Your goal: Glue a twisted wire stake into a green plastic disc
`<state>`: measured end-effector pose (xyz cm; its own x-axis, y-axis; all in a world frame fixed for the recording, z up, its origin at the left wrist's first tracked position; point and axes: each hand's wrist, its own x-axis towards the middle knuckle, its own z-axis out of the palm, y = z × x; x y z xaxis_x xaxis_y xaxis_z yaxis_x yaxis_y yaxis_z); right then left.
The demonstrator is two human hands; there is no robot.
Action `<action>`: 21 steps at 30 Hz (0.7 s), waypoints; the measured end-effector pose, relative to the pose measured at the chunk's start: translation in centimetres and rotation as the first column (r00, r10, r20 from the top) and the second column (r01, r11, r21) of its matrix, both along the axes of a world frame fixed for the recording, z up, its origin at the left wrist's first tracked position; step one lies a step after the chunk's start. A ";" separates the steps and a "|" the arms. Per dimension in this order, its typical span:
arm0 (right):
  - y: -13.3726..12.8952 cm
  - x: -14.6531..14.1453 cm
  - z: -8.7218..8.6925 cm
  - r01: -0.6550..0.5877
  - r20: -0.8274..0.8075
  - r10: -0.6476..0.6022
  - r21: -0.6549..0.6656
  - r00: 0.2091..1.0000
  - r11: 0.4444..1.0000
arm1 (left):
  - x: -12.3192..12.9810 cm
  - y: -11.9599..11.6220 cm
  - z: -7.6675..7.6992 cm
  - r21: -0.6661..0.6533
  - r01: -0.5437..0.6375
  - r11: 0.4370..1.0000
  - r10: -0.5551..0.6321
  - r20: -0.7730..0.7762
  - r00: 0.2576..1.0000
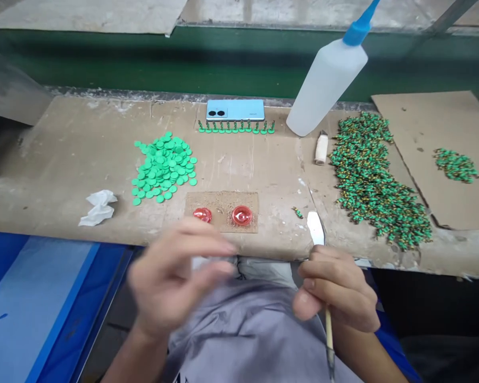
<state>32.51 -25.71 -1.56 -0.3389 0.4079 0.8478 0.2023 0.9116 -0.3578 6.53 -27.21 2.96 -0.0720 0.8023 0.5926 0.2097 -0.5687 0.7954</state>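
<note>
Seen from a head-worn camera, a person sits at a scuffed, glue-spotted tabletop (64, 154). The left hand (175, 276), blurred by motion, hovers just below two round red glassy dishes (241, 215) set on a brown cardboard square (247, 201); its fingers look loosely extended, though the blur hides whether they pinch anything. The right hand (335, 287) curls its fingers around a thin wooden-handled tool (328, 332) with a dark tip pointing downward, and a white metal palette-knife blade (315, 227) rises just above those fingers, though it cannot be told whether that hand grips it. Beyond lie a loose pile of flat round green discs (163, 169), a neat row of small upright green figures (235, 126), a light-blue smartphone (235, 110), a white plastic squeeze bottle with a blue nozzle (327, 80), and a broad heap of green-and-gold figurines (377, 181). The wooden tool appears light and stiff, best held along its shaft; the figurines look light and possibly brittle, safest taken singly by their bases.
</note>
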 end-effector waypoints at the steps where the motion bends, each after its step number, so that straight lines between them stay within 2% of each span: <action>1: 0.0 0.0 0.2 -0.019 -0.002 0.019 -0.009 1.000 1.000 | 1.3 -0.7 0.6 -0.119 0.184 0.976 -0.191 -0.053 0.980; 2: 0.0 0.0 0.4 -0.032 0.003 0.032 -0.024 0.999 0.999 | 2.3 -1.2 1.0 -0.182 0.293 0.939 -0.305 -0.041 0.951; 3: -0.1 0.0 0.6 -0.042 0.013 0.042 -0.039 0.999 0.998 | 3.1 -1.5 1.1 -0.219 0.350 0.911 -0.363 -0.022 0.932; 9: -0.6 0.4 1.2 -0.088 0.055 0.093 -0.089 0.994 0.992 | 3.8 -1.7 0.4 -0.229 0.486 0.844 -0.486 0.059 0.872; 17: -0.3 0.8 1.8 -0.161 0.084 0.172 -0.127 0.981 0.979 | 3.8 -2.1 1.3 -0.231 0.492 0.840 -0.508 -0.015 0.861; 21: -0.5 1.4 1.8 -0.103 0.182 0.133 -0.167 0.974 0.981 | 3.7 -2.1 1.9 -0.252 0.474 0.844 -0.509 -0.097 0.855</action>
